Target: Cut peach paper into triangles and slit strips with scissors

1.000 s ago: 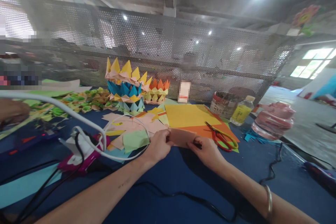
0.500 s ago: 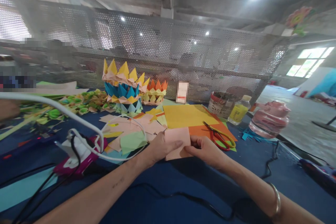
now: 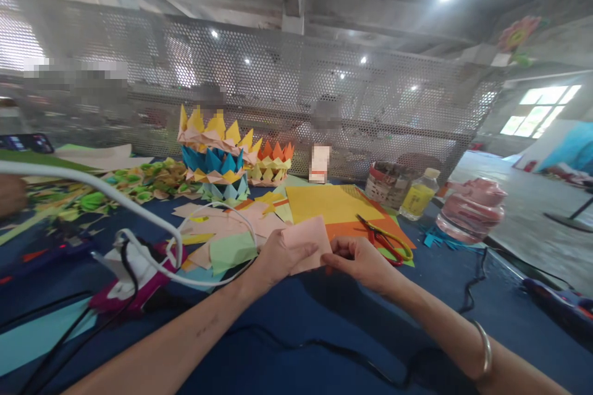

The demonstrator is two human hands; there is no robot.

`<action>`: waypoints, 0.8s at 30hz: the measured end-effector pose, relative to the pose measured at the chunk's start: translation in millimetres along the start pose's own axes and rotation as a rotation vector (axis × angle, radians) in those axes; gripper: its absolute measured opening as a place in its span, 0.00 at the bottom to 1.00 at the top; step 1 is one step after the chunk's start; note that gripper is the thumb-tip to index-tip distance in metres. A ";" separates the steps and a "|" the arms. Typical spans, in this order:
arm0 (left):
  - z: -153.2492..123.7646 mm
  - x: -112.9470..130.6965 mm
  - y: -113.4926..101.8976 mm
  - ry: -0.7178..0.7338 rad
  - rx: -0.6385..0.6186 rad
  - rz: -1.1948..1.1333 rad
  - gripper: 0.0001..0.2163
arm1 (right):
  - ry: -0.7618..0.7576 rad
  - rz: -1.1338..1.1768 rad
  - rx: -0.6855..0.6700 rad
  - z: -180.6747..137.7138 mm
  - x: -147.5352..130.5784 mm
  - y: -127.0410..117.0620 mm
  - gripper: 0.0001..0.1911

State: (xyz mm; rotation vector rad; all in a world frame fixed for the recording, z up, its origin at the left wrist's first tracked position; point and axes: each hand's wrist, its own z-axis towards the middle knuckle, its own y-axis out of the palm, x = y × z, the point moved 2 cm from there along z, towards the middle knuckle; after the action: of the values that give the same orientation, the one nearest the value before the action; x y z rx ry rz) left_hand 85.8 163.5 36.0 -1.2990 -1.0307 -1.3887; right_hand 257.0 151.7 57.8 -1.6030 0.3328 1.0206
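Both my hands hold one pink sheet of paper (image 3: 308, 239) just above the blue table (image 3: 296, 333). My left hand (image 3: 273, 258) pinches its left edge, thumb on top. My right hand (image 3: 359, 259) grips its right lower corner with curled fingers. The sheet tilts up toward me. Red and yellow scissors (image 3: 384, 239) lie right of my right hand on yellow and orange paper sheets (image 3: 331, 205).
Folded paper crowns (image 3: 217, 151) stand at the back before a perforated metal screen (image 3: 296, 92). Loose coloured paper pieces (image 3: 222, 234) lie left of my hands. A glue gun with white cable (image 3: 139, 259) sits at left. A basket (image 3: 386, 184), a yellow bottle (image 3: 419, 195) and a pink jar (image 3: 470, 210) stand at right.
The pink paper was folded narrow between my hands; it has since opened into a wider sheet and tilted up. My hands stayed in about the same place.
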 end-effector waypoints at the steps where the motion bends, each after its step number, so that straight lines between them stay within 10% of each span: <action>1: -0.5 1.6 -0.1 -0.004 0.017 -0.023 0.11 | -0.004 -0.109 -0.010 0.2 -1.4 -5.7 0.13; 5: -0.6 2.5 -2.6 -0.064 0.065 -0.119 0.12 | 0.133 -0.724 0.137 -2.3 6.9 -48.0 0.13; 11: 2.7 -3.2 -6.8 -0.051 0.115 -0.245 0.17 | 0.395 -0.861 0.211 -6.8 57.8 -88.9 0.14; 18: 5.9 -8.0 -8.3 -0.014 0.137 -0.394 0.16 | 0.273 -0.636 0.297 5.9 57.7 -74.3 0.18; 24: 7.9 -4.5 -9.8 0.030 0.192 -0.413 0.16 | 0.124 0.039 0.052 1.2 18.4 -20.9 0.20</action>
State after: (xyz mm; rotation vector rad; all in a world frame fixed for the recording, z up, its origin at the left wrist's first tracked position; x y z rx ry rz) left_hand 77.8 173.5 32.4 -0.9548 -1.4302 -1.5595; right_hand 281.6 164.8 57.6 -1.6213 0.4726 0.9362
